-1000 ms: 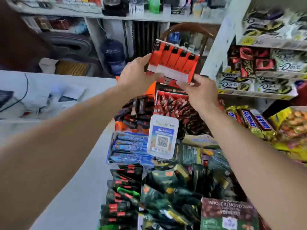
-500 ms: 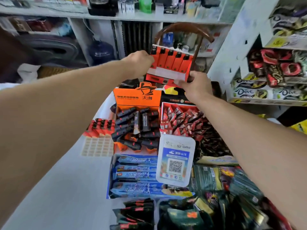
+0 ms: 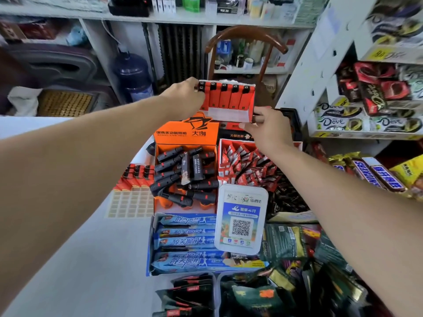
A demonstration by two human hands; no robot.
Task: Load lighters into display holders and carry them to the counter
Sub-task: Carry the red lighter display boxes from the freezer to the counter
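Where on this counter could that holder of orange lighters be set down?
The bare white counter left of the blue snack box, below the waffle tray, is open. Everything right of there is packed: the orange box, the QR sign, dark packets. Both hands, left hand and right hand, hold the lighter holder.

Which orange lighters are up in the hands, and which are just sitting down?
The row in the display holder is held up by the left hand and right hand. The other orange lighters sit on the counter beside the orange box.
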